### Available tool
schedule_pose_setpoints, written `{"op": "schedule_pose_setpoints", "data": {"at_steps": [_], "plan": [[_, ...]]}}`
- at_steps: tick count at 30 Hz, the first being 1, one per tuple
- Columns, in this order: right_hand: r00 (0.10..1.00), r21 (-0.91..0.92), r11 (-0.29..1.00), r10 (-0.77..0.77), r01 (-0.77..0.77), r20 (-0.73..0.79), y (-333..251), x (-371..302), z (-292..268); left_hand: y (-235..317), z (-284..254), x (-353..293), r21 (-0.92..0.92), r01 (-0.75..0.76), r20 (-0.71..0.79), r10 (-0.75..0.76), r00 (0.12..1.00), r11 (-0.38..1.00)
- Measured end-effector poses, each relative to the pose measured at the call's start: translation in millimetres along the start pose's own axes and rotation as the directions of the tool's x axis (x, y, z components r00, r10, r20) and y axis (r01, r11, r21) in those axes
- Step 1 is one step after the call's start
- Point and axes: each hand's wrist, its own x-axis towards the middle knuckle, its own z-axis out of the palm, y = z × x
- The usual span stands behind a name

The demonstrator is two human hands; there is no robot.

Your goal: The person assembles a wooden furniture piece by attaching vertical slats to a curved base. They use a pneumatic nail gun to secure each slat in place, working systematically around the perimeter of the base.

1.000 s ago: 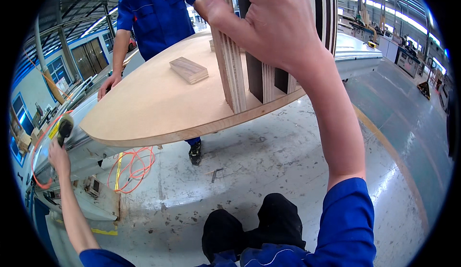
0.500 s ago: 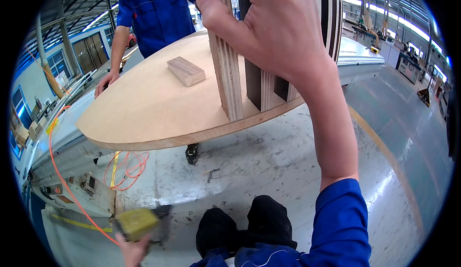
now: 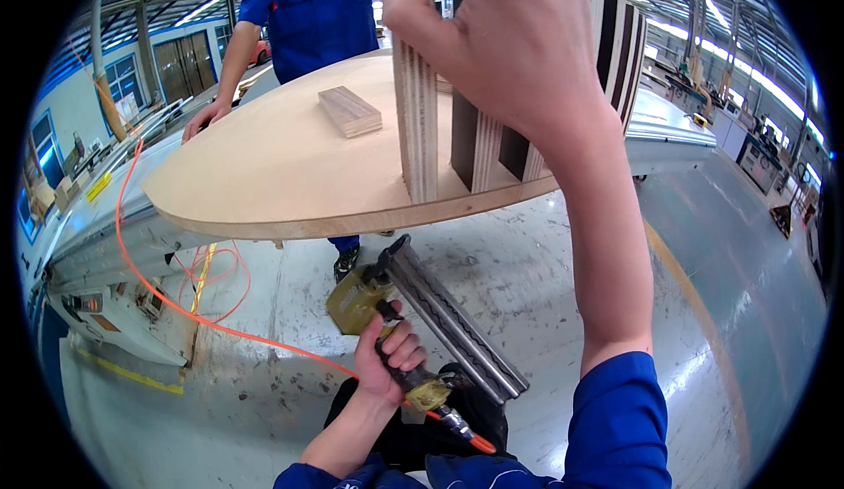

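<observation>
My left hand [image 3: 391, 361] is closed round the handle of a yellow-green air nail gun [image 3: 354, 304], its long metal magazine slanting down to the right below the panel edge. My right hand [image 3: 532, 58] grips the upper part of a plywood upright [image 3: 417, 128], thumb along its left side; the fingertips are out of sight. That upright stands at the near edge of a pale, curved wooden panel [image 3: 264, 172]. Just right of it, partly behind my hand, are dark-faced uprights [image 3: 475, 150]. A short wooden block [image 3: 350, 111] lies on the panel.
Across the panel stands a person in blue workwear [image 3: 321, 18], one hand [image 3: 207, 120] on its left edge. An orange air hose [image 3: 255, 338] runs from the left to the nail gun. A light-coloured machine bench [image 3: 114, 265] is at left, and machines [image 3: 760, 159] stand far right.
My left hand has swung the nail gun from the lower left to the middle, below the panel edge, drawing the hose along. My right hand keeps its grip on the upright.
</observation>
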Motion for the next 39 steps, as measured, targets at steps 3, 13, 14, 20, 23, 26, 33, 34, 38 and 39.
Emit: {"op": "schedule_pose_setpoints", "data": {"at_steps": [3, 13, 14, 20, 23, 26, 33, 34, 38, 39], "plan": [[0.996, 0.100, 0.993, -0.050, 0.058, -0.078, 7, -3, 9, -20, 8, 15, -0.099, 0.049, 0.138, -0.035, 0.990, 0.994], [0.997, -0.079, 0.996, -0.046, 0.041, -0.057, 9, -3, 12, -48, 25, 49, -0.277, 0.184, 0.398, -0.062, 0.915, 0.943], [0.997, -0.084, 0.995, -0.056, 0.051, -0.062, 10, -3, 12, -50, 25, 50, -0.284, 0.183, 0.375, -0.067, 0.925, 0.941], [0.999, 0.007, 1.000, -0.008, 0.008, -0.046, 14, -4, 13, -58, 16, 58, -0.358, 0.180, 0.369, -0.038, 0.929, 0.916], [0.999, -0.042, 0.999, -0.015, 0.013, -0.045, 11, -5, 10, -60, 13, 59, -0.392, 0.198, 0.380, -0.038, 0.924, 0.898], [0.999, 0.071, 0.997, 0.017, -0.014, -0.045, 17, -4, 17, -61, 12, 62, -0.383, 0.199, 0.385, -0.040, 0.922, 0.902], [0.998, -0.156, 0.987, -0.050, 0.043, -0.043, 13, -6, 12, -63, 21, 60, -0.413, 0.212, 0.367, -0.051, 0.929, 0.886], [0.999, -0.125, 0.992, -0.035, 0.031, -0.027, 14, -5, 12, -64, 24, 59, -0.401, 0.206, 0.373, -0.047, 0.927, 0.893], [1.000, 0.041, 0.999, 0.011, -0.010, -0.017, 17, -5, 15, -65, 23, 56, -0.358, 0.185, 0.402, -0.028, 0.915, 0.915], [1.000, 0.055, 0.998, 0.012, -0.011, -0.017, 17, -4, 15, -64, 21, 56, -0.348, 0.181, 0.413, -0.023, 0.910, 0.920]]}}
